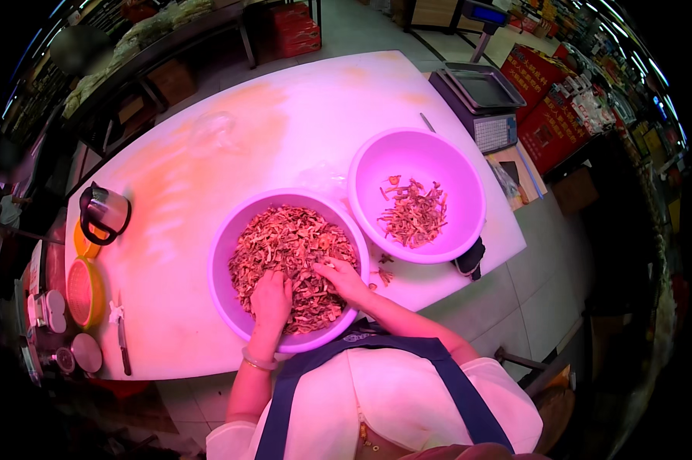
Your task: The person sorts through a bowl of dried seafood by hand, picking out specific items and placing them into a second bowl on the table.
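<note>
A pinkish-purple plastic basin (213, 273) in front of me holds a thick layer of brown, strip-like dried food pieces (291, 236). My left hand (272, 296) has its fingertips down among the pieces; whether it grips any is hidden. At the right side of the same basin, my right hand (344, 280) has thumb and fingers close together over the pieces, and I cannot tell if something small is between them. A second basin (403, 155) of the same colour touches or nearly touches the first at upper right, with a small heap of similar strips (415, 213) on its bottom.
A few strips (385, 277) lie on the white table (173, 310) between basin and edge. Leftward are a kettle (105, 208), yellow-rimmed strainer (87, 292) and knife (122, 339). A dark object (470, 259) sits by the right basin, and a weighing scale (478, 92) stands beyond.
</note>
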### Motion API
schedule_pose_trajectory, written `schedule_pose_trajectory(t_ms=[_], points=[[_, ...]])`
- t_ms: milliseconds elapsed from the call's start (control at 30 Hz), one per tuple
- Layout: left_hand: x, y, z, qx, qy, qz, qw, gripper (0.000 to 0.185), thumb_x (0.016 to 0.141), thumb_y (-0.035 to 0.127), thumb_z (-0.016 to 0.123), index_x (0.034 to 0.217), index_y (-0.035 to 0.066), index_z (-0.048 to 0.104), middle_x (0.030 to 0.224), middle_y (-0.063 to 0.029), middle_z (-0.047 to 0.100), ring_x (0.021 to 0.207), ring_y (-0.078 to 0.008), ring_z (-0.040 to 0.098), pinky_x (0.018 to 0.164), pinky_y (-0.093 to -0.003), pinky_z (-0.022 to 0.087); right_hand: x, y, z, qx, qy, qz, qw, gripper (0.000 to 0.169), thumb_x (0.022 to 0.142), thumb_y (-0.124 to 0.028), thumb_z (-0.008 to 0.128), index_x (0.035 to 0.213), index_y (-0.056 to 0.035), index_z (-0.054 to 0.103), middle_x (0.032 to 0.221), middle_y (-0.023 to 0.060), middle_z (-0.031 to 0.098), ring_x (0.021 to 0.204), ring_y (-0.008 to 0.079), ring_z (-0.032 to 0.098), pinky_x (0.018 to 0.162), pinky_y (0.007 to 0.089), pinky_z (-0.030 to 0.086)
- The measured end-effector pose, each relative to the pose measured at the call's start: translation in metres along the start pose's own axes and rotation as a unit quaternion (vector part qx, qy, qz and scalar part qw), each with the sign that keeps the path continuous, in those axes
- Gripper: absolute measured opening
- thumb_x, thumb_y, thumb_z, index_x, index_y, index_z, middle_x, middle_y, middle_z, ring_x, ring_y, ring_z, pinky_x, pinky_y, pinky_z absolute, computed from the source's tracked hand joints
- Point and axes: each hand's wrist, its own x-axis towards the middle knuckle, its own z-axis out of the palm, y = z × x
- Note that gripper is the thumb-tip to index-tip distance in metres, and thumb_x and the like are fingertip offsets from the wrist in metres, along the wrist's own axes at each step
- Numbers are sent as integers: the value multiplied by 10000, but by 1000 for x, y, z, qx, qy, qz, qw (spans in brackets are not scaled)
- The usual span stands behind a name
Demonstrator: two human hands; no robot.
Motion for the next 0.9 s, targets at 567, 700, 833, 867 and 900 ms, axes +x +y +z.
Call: schedule_pose_trajectory(t_ms=[567, 700, 833, 867, 900], points=[[-1, 7, -5, -597, -161, -169, 767, 111, 860, 102, 625, 922, 10, 614, 788, -20, 626, 693, -69, 560, 641, -192, 465, 3, 5, 1, -32, -88, -22, 995, 194, 929, -169, 529, 1077, -49, 561, 633, -44, 490, 451, 37, 380, 407, 185, 272], [3, 3, -16, -429, -112, -137, 886, 160, 860, 203, 635, 877, 45, 649, 730, 38, 582, 644, -46, 491, 567, -205, 397, 1, 2, -4, 30, -27, -32, 999, 150, 944, -228, 512, 894, -90, 480, 582, -45, 407, 461, 45, 355, 424, 195, 273], [-3, -10, -21, -199, -18, -65, 978, 156, 807, 186, 646, 852, 37, 632, 779, -94, 603, 674, -234, 594, 613, -328, 467, 3, 3, -13, 118, -13, -13, 993, 264, 962, -309, 456, 813, -91, 471, 570, -9, 452, 464, 70, 388, 435, 201, 302], [-6, -10, -18, -163, -21, -37, 986, 155, 803, 183, 646, 848, 36, 627, 786, -101, 604, 690, -252, 596, 625, -339, 470, 3, 5, -14, 96, -11, -17, 995, 290, 964, -322, 445, 793, -90, 470, 570, 0, 464, 465, 74, 399, 437, 203, 309], [-10, -8, -14, -126, -23, -8, 992, 154, 799, 180, 647, 844, 35, 622, 793, -109, 605, 705, -270, 599, 638, -350, 474, 3, 6, -12, 78, -17, -17, 997, 304, 966, -323, 440, 778, -86, 473, 575, 7, 480, 470, 78, 412, 440, 203, 317]])
